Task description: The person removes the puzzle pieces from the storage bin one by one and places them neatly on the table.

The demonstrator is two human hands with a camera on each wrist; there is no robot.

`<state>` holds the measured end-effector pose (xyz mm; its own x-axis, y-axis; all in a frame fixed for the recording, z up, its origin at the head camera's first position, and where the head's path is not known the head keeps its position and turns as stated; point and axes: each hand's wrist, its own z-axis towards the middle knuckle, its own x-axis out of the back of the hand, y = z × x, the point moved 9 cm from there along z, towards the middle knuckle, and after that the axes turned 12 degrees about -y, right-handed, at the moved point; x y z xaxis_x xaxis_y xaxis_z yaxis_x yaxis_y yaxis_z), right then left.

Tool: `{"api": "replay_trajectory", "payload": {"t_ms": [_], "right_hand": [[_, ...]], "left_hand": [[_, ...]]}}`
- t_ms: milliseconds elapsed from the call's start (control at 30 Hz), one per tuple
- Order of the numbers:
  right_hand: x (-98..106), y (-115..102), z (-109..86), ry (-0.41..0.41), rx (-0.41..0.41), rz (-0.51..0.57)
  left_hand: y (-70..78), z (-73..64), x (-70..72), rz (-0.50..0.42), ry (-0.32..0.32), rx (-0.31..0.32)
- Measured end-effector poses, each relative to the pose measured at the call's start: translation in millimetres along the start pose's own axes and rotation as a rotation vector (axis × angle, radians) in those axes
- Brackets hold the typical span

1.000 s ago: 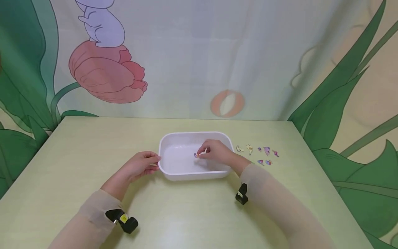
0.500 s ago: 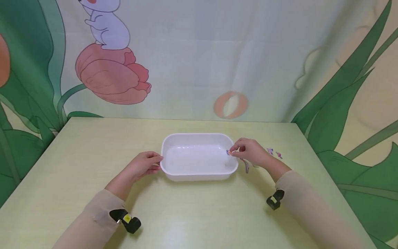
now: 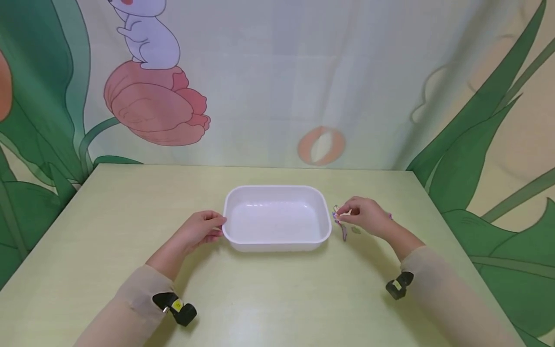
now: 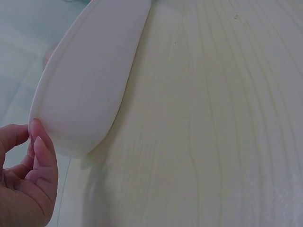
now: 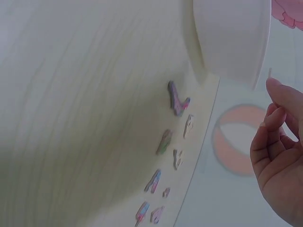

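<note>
A white plastic tray [image 3: 277, 243] stands on the table, and its inner floor shows no pieces. At its left end my left hand [image 3: 200, 230] pinches the rim between thumb and fingers; the left wrist view shows this hand [image 4: 29, 175] at the tray's corner [image 4: 87, 71]. Just right of the tray, my right hand [image 3: 365, 217] pinches a small flat purple-and-orange piece [image 3: 335, 216] above the table. Only a thin edge of that piece [image 5: 270, 73] shows in the right wrist view. Beneath lies a long, bent purple piece [image 3: 344, 233].
Several small flat cutouts lie right of the tray, including a green one [image 5: 164, 142], a pale one [image 5: 189, 126] and a blue-and-pink one [image 5: 153, 181]. My right hand hides most of them from the head view. A printed curtain [image 3: 260, 96] hangs behind the table.
My right hand has moved from over the tray's inside, past its right rim, to above the loose pieces, still pinching the small piece. My left hand stays on the rim.
</note>
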<state>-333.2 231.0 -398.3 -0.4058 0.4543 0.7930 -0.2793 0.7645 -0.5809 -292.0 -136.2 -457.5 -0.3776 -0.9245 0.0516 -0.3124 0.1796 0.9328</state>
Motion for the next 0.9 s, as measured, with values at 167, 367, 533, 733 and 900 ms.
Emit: {"api": "replay_trajectory", "payload": {"t_ms": [167, 367, 533, 733, 900], "right_hand": [[4.8, 18.3, -6.8, 0.005, -0.054, 0.015], [12.4, 43.8, -15.7, 0.021, -0.083, 0.009], [18.0, 73.6, -26.0, 0.023, -0.155, 0.024], [26.0, 99.2, -39.7, 0.051, -0.219, 0.016], [30.0, 120.1, -46.5, 0.065, -0.248, 0.015]], "left_hand": [[0.3, 0.5, 1.4, -0.005, 0.0, -0.013], [-0.6, -1.2, 4.5, 0.006, 0.007, -0.007], [-1.1, -0.4, 4.8, 0.009, 0.011, -0.004], [-3.3, 0.8, 5.9, 0.0, 0.015, 0.0], [-3.2, 1.1, 7.0, 0.003, 0.014, 0.002]]}}
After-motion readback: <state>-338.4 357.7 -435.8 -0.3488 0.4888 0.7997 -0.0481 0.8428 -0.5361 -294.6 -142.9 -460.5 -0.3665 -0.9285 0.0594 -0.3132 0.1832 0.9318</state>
